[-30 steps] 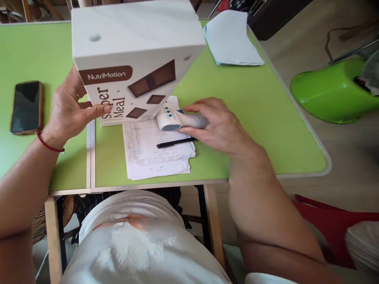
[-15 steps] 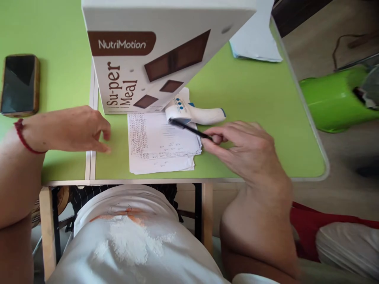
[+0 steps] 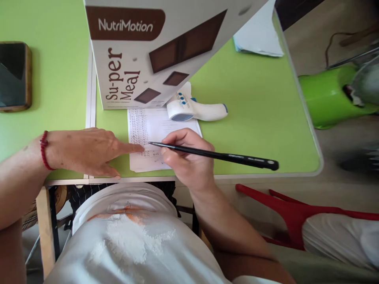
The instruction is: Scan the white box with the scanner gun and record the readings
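My right hand point(image 3: 191, 159) pinches a slim black pen point(image 3: 227, 156) between thumb and fingers. The pen's tip points left, over the handwritten sheets of paper point(image 3: 154, 126). My left hand point(image 3: 94, 152), with a red cord bracelet at the wrist, stretches its index finger onto the left side of the sheets, close to the pen tip. Its thumb is spread apart, and it holds nothing. Just above the papers lies a white infrared thermometer point(image 3: 195, 110), partly on them. A big white NutriMotion box point(image 3: 118, 75) stands behind and hides the upper edge of the sheets.
On the green table point(image 3: 254, 118) a phone point(image 3: 13, 77) lies at the far left. Folded white paper point(image 3: 260, 37) rests at the back right. Beyond the right edge are a green bin point(image 3: 322, 96) and a red chair point(image 3: 296, 217).
My right hand has come left over the papers, and the pen has turned to a writing grip. My left hand has moved right and its index finger now reaches the sheets.
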The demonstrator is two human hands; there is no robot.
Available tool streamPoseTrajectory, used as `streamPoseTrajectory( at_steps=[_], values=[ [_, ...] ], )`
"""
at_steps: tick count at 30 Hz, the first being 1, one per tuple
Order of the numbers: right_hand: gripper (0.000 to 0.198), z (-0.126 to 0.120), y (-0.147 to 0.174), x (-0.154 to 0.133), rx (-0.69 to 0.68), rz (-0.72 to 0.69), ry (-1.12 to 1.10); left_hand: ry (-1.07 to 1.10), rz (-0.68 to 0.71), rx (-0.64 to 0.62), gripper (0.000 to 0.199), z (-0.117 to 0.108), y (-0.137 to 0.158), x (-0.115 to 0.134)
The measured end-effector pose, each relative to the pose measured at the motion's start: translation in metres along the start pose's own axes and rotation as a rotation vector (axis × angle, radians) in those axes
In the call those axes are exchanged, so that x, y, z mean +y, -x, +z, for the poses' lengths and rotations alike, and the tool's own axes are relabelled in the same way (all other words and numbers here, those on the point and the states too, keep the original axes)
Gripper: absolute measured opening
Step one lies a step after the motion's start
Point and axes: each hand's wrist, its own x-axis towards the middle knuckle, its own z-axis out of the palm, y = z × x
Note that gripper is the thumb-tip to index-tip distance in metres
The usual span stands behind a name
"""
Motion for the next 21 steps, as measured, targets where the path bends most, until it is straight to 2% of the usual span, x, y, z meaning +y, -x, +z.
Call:
streamPoseTrajectory(
  at_steps=[6,21],
  values=[
    [0.014,0.0033,0.0039,0.0048,0.015,-0.111,0.101,-0.033,-0.048,-0.032,0.074,-0.0028,-0.0004,0.0046],
    [0.017,0.0054,0.0035,0.0038,-0.024,-0.125,0.144,-0.007,-0.026,-0.011,0.070,-0.0017,0.0001,0.0028]
  ],
)
